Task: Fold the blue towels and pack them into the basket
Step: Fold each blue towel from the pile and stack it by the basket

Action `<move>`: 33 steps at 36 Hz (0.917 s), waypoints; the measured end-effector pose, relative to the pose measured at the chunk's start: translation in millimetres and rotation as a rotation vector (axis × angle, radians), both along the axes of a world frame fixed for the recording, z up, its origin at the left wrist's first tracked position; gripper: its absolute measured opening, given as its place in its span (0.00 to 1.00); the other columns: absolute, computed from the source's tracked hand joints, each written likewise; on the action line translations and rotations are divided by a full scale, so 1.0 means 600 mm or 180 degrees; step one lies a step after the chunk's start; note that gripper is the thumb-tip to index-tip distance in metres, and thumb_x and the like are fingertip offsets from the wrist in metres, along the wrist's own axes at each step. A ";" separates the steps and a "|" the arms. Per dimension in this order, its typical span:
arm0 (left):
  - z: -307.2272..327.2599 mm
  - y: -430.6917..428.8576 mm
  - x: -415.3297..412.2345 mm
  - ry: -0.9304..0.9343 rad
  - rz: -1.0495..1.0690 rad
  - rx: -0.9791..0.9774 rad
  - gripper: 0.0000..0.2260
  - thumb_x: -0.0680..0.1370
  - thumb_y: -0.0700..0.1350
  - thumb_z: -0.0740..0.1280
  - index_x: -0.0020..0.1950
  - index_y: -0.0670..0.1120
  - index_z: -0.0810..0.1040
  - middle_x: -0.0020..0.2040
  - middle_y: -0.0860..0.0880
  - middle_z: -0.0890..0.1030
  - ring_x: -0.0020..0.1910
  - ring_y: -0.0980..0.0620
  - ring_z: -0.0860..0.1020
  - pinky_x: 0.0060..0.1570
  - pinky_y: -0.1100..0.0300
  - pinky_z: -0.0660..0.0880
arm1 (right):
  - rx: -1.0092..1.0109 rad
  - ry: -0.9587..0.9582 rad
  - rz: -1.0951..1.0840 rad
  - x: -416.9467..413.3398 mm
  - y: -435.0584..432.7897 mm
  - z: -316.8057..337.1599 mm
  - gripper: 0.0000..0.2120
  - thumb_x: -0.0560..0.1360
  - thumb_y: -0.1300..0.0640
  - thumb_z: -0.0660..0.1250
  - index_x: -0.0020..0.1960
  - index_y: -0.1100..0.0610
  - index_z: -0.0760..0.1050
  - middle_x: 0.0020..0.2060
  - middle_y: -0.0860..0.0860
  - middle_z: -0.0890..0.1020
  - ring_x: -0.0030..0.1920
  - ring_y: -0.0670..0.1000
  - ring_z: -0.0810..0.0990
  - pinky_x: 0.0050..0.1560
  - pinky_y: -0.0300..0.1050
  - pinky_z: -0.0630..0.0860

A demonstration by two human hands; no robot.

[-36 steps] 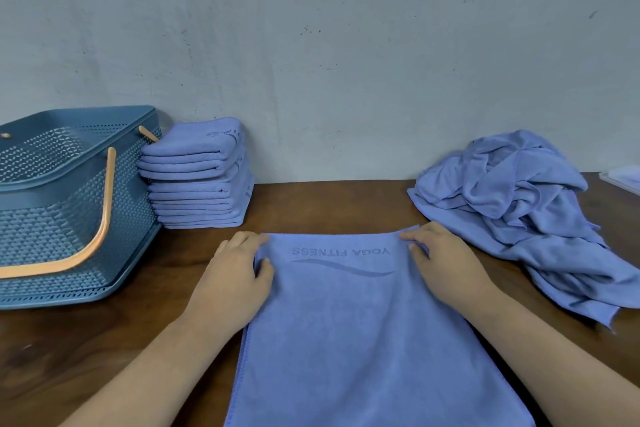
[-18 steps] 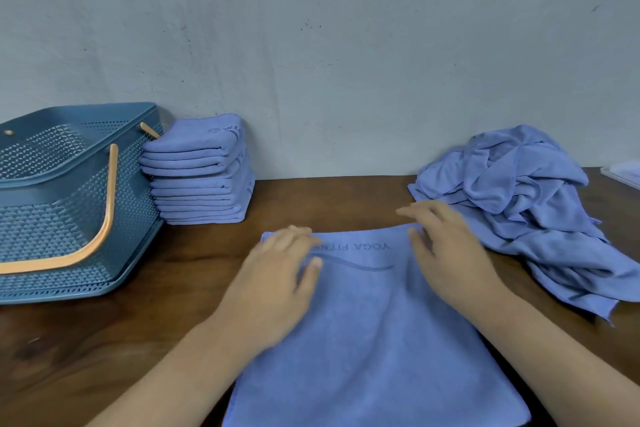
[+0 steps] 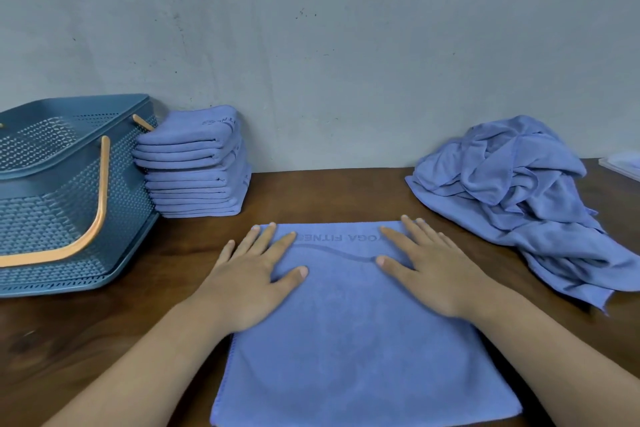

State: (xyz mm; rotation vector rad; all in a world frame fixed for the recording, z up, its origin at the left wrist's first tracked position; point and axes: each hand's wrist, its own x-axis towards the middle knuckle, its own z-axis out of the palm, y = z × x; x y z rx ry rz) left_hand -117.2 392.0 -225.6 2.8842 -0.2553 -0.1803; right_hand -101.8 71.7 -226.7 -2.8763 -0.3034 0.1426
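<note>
A blue towel (image 3: 353,340) lies flat on the wooden table in front of me, its printed lettering along the far edge. My left hand (image 3: 252,277) presses flat on its far left part, fingers spread. My right hand (image 3: 433,270) presses flat on its far right part, fingers straight. A blue plastic basket (image 3: 52,204) with orange handles stands at the left. A stack of several folded blue towels (image 3: 197,163) sits beside the basket against the wall. A heap of unfolded blue towels (image 3: 519,198) lies at the right.
The grey wall (image 3: 346,45) runs along the back of the dark wooden table (image 3: 86,333). A pale flat object (image 3: 623,166) shows at the far right edge, cut off by the frame.
Both hands let go of the towel's far corners, flattened out and slid inward and toward me over the cloth. The towel now lies smooth.
</note>
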 end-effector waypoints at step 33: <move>-0.008 -0.036 -0.210 -0.0090 -0.0152 0.0219 0.39 0.79 0.78 0.44 0.84 0.64 0.36 0.84 0.60 0.32 0.81 0.57 0.29 0.83 0.48 0.36 | -0.0240 -0.0020 0.0371 -0.165 0.073 0.000 0.37 0.80 0.24 0.43 0.84 0.36 0.37 0.84 0.44 0.34 0.83 0.47 0.32 0.84 0.53 0.37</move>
